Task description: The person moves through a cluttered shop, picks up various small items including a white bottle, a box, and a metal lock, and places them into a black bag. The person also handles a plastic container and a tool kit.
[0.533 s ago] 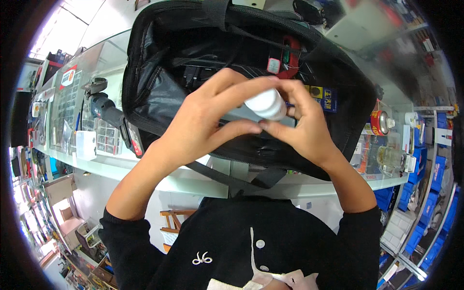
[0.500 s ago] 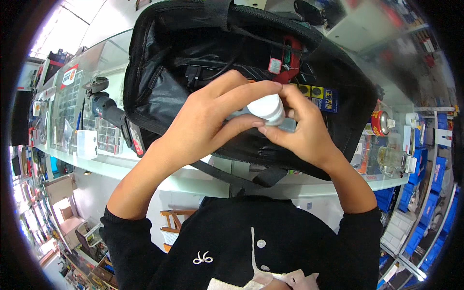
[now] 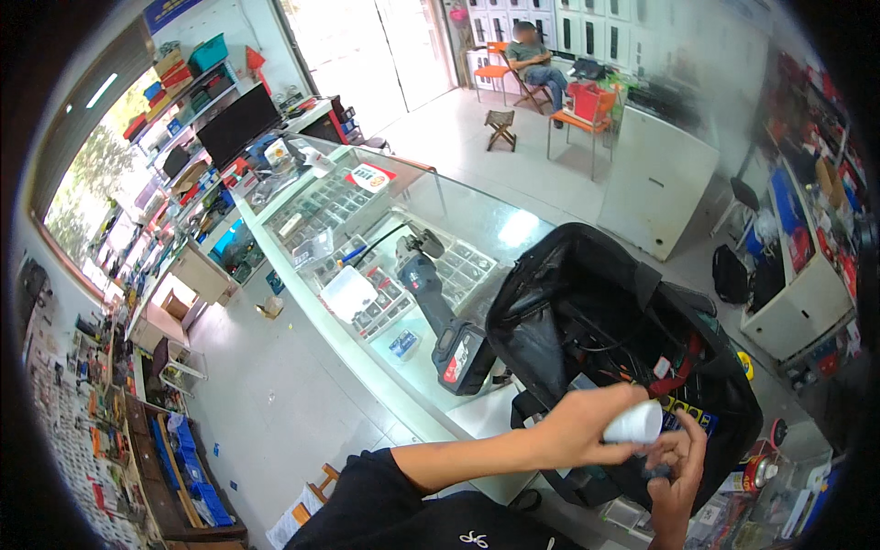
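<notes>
My left hand (image 3: 587,426) grips a small white cylinder (image 3: 635,423), which looks like a plastic bottle or its cap. It is tilted with its round end toward my right hand. My right hand (image 3: 680,463) is close beside it, with fingers apart and partly curled. Something dark grey shows between its thumb and fingers; whether it is held or lies behind, I cannot tell. Below both hands, a black tool bag (image 3: 541,307) gapes on the glass counter. Inside are a red-handled tool (image 3: 680,367) and a blue and yellow package (image 3: 701,421).
A cordless angle grinder (image 3: 429,298) lies left of the bag on the glass counter (image 3: 367,362). A red and yellow spray can (image 3: 759,471) stands at the right. Farther off, a person (image 3: 534,64) sits by orange chairs (image 3: 587,117) and a folding stool (image 3: 500,128).
The view has swung left and up, bringing the room into sight; bag and hands now appear lower right. My right hand has come away from the white cylinder, which my left hand still holds.
</notes>
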A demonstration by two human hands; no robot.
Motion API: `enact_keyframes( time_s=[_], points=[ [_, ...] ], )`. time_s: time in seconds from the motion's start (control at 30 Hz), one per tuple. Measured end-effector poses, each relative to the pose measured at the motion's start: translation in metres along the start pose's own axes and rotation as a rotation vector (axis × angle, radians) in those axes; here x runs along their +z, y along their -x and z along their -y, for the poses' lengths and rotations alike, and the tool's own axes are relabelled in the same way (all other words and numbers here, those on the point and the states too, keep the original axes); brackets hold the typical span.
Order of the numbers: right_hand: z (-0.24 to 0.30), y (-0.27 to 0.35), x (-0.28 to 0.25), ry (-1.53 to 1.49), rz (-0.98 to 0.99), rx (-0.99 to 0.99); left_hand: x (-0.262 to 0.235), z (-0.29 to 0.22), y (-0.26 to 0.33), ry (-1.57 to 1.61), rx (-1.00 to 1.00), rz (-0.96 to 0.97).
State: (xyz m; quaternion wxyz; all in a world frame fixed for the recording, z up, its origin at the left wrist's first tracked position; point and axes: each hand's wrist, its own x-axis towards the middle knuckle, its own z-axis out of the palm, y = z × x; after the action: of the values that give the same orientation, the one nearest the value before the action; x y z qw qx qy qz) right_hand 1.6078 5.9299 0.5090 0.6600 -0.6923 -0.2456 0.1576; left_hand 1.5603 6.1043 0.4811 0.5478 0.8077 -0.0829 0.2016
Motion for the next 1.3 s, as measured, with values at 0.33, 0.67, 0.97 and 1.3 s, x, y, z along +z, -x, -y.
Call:
enact_keyframes(
  time_s=[0.33,0.67,0.97,1.3],
  points=[
    [-0.013,0.009,0.010,0.510,-0.041,-0.207,0.026,-0.008,0.027,-0.023,-0.117,0.176],
    [0.033,0.000,-0.001,0.603,0.381,-0.546,0.003,-0.013,0.024,0.145,-0.235,0.317],
    [0.041,0.003,-0.004,0.501,0.379,-0.136,0.006,-0.007,0.016,0.107,-0.171,0.336],
    [0.030,-0.007,-0.033,0.420,0.240,-0.512,-0.034,0.014,-0.001,0.037,-0.046,0.076]
  ],
)
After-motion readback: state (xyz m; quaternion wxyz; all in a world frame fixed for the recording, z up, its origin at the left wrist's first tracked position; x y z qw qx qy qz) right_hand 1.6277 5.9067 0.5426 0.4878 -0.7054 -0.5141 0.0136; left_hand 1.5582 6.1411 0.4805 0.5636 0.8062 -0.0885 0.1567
